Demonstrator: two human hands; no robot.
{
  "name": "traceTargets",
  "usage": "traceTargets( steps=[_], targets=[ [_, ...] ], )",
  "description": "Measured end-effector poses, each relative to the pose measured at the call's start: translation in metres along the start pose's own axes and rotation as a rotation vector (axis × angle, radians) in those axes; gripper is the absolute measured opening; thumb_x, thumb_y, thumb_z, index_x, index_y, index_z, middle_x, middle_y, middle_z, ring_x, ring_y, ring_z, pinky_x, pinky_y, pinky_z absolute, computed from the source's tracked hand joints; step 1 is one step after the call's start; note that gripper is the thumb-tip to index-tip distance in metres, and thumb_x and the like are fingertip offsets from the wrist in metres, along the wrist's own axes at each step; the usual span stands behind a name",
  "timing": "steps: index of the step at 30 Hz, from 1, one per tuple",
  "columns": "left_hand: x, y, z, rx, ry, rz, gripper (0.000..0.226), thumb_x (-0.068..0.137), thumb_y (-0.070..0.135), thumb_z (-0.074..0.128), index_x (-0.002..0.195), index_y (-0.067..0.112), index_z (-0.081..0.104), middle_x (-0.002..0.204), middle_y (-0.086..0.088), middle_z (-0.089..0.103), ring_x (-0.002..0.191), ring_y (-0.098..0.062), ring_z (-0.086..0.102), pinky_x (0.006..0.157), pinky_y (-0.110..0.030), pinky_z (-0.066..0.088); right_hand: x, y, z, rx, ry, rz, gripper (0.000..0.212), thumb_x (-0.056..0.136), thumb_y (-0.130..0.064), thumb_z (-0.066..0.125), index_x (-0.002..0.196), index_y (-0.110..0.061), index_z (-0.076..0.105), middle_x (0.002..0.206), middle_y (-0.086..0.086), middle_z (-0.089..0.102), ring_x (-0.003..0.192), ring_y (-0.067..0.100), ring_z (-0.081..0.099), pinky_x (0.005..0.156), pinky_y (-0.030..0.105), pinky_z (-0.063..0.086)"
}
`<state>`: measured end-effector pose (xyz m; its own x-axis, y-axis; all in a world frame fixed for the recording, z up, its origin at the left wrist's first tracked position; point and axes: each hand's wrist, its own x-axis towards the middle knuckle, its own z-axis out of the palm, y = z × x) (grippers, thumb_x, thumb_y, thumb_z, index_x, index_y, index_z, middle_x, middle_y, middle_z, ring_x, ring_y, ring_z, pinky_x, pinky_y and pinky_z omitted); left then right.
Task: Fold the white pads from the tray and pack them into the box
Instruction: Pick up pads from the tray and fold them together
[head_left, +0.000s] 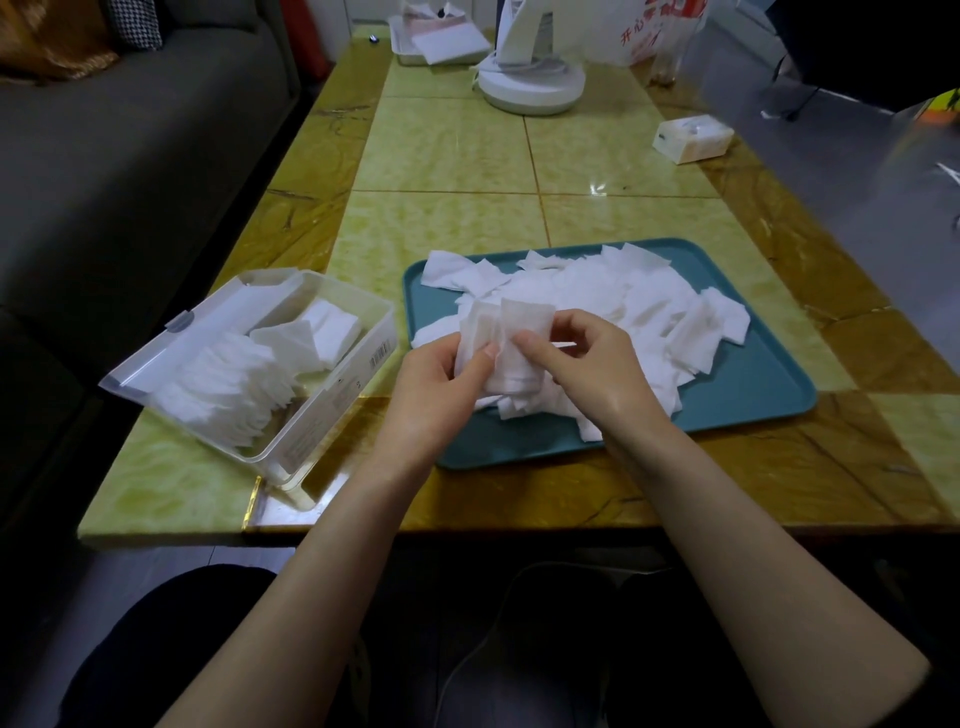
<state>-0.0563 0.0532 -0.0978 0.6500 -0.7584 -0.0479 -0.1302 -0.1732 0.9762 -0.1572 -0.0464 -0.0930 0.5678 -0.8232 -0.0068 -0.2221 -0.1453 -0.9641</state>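
Observation:
A teal tray (748, 395) lies on the table with a heap of loose white pads (613, 301) spread over it. Above the tray's near left part, my left hand (436, 384) and my right hand (587, 358) both pinch a few white pads (511, 332), held upright between the thumbs and fingers. A clear plastic box (332, 395) with its lid hinged open stands to the left of the tray. A row of folded pads (228, 384) fills its near half, and a few flat pads (317, 327) lie in its far end.
The yellow-green tiled table (467, 150) carries a white fan base (530, 83), a small white carton (691, 137) at the far right and a white container (441, 41) at the back. A grey sofa (130, 156) runs along the left.

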Motion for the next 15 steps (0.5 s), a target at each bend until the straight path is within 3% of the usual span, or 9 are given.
traceTargets(
  steps=[2,4,9,12,15],
  targets=[
    [0.0019,-0.0021,-0.0005,-0.004,0.013,-0.001,0.022,0.095,0.017,0.054,0.092,0.0,0.068,0.094,-0.025,0.068,0.08,-0.025,0.062,0.076,-0.039,0.049,0.0004,-0.0009,-0.0004,0.031,0.042,-0.045,0.006,0.084,-0.019,0.067,0.087,-0.016,0.063,0.084,-0.006,0.065,0.079,0.006,0.06,0.064,0.009,0.046],
    [0.0028,-0.0041,-0.0007,-0.005,0.024,-0.003,0.024,0.095,0.016,0.054,0.091,-0.002,0.068,0.09,-0.024,0.068,0.078,-0.02,0.058,0.073,-0.034,0.045,0.001,-0.001,-0.0012,0.052,0.08,-0.066,0.005,0.085,-0.017,0.066,0.082,-0.018,0.062,0.079,-0.007,0.063,0.074,0.004,0.058,0.064,0.012,0.045],
    [0.0035,-0.0044,-0.0016,-0.022,0.036,0.001,0.033,0.092,0.025,0.054,0.092,-0.005,0.066,0.09,-0.025,0.067,0.076,-0.018,0.055,0.071,-0.034,0.042,0.0021,-0.0023,-0.0009,0.099,0.116,-0.092,0.008,0.09,-0.015,0.061,0.083,-0.018,0.061,0.076,-0.007,0.062,0.068,-0.001,0.058,0.064,0.012,0.045],
    [0.0036,-0.003,-0.0028,-0.015,0.042,0.002,0.047,0.081,0.036,0.05,0.093,-0.006,0.065,0.092,-0.027,0.066,0.077,-0.018,0.055,0.071,-0.035,0.042,0.0012,-0.0029,-0.0005,0.069,0.112,-0.143,0.007,0.091,-0.017,0.058,0.087,-0.02,0.062,0.083,-0.009,0.063,0.075,0.002,0.058,0.07,0.016,0.048],
    [0.0043,-0.0049,-0.0038,0.018,0.034,0.003,0.032,0.091,0.027,0.054,0.093,-0.003,0.067,0.093,-0.025,0.067,0.079,-0.029,0.063,0.073,-0.043,0.049,-0.0003,-0.0051,-0.0002,0.011,0.059,-0.168,0.006,0.089,-0.019,0.061,0.094,-0.02,0.064,0.09,-0.012,0.064,0.078,-0.002,0.057,0.069,0.008,0.045]
  ],
)
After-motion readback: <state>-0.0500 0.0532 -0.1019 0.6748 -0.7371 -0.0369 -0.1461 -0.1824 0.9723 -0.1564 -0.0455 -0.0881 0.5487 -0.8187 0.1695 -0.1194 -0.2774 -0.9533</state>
